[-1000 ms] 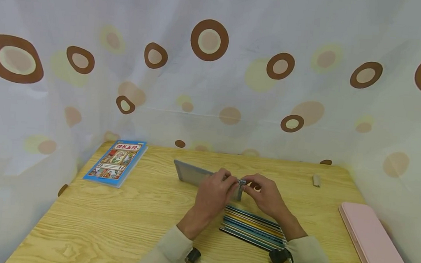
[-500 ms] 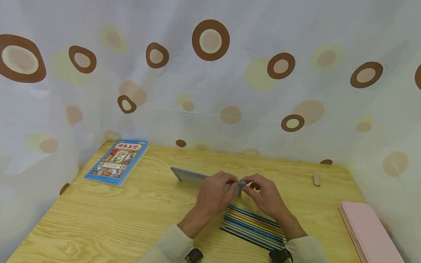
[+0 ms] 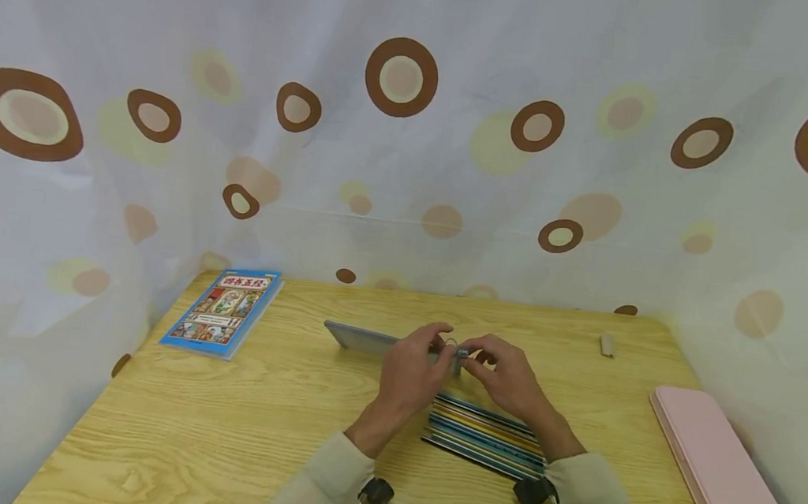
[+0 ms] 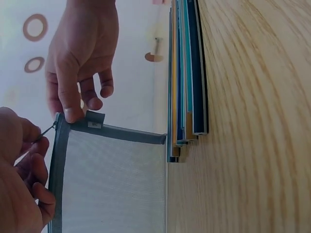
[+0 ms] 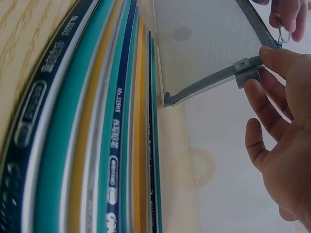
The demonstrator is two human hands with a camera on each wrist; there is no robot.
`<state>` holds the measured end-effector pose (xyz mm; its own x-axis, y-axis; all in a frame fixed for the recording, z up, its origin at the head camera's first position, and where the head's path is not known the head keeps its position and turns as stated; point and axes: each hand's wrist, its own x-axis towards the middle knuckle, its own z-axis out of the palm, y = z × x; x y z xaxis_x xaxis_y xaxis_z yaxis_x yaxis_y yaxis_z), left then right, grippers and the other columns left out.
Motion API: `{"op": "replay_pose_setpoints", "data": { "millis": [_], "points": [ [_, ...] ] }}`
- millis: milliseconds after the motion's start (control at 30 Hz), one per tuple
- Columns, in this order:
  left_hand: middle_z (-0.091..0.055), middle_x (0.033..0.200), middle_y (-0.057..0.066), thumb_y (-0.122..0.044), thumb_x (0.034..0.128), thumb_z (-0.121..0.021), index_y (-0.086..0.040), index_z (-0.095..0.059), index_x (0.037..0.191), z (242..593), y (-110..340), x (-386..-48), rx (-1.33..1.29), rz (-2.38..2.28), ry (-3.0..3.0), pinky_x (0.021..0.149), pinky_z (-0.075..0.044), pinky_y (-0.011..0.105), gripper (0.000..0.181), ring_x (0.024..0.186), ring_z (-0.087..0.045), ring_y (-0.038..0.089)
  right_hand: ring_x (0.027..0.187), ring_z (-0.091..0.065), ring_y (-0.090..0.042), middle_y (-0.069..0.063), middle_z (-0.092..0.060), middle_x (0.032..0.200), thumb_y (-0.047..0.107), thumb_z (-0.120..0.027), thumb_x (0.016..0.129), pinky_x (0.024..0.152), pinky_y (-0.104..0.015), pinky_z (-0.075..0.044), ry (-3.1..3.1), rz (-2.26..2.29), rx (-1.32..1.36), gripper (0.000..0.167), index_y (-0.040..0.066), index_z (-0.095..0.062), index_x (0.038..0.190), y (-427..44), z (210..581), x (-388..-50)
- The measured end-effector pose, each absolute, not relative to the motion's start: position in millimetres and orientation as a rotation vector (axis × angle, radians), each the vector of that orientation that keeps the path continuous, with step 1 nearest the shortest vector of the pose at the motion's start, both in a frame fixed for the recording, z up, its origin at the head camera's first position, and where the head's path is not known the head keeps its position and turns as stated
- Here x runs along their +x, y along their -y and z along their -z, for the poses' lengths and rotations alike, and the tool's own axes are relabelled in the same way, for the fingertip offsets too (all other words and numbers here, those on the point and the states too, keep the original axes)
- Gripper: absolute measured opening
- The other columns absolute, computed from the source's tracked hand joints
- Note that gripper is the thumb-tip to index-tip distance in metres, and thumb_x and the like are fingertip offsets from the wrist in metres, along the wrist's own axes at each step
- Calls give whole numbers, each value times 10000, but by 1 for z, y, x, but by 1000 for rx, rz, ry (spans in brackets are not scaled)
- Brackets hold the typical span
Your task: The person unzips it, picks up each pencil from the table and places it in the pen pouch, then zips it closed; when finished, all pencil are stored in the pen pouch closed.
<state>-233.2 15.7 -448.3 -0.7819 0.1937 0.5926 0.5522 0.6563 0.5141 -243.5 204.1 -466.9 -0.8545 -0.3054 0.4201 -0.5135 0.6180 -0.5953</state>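
A grey mesh zip pouch [image 3: 363,339] stands on its long edge on the table, partly hidden behind the hands. My left hand [image 3: 408,375] pinches the zip pull [image 4: 46,131] at the pouch's upper corner; its ring [image 5: 284,35] shows in the right wrist view. My right hand [image 3: 514,375] pinches that same corner between thumb and forefinger, beside a small tab [image 5: 242,64] marked 38, while its other fingers are loosely bent. Just in front of the pouch, below the hands, several pencils [image 3: 485,436] in blue, teal and yellow lie side by side.
A blue-covered book [image 3: 221,313] lies at the back left of the wooden table [image 3: 233,436]. At the right is a pink case [image 3: 722,467], and a small grey-beige block [image 3: 606,345] sits behind it. A dotted curtain [image 3: 397,164] encloses the back and sides.
The pouch has tipped lower, so less of its mesh side shows. My left fingers have shifted slightly, and the pull's ring now stands up between the hands. My right hand has barely moved.
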Motion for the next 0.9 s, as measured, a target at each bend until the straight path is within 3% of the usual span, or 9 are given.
{"op": "replay_pose_setpoints", "data": {
  "millis": [633,900],
  "points": [
    [-718,843,-38,-294,925,-631,-189,-739,1015,448,-6,-230,-534,971,2455,565,-448,182,175,669,-637,84,814,-623,-83,73,-675,979,186,-659,908,764,-379,-513,2580,-1125,651,140,231,-687,1037,-205,466,-243],
    [-716,795,-63,-263,902,-648,-213,-749,966,443,1,-229,-509,811,2463,548,-391,186,129,646,-557,102,805,-607,-77,79,-678,980,190,-661,906,706,-294,-491,2598,-1096,630,143,245,-690,1035,-206,466,-241]
  ]
}}
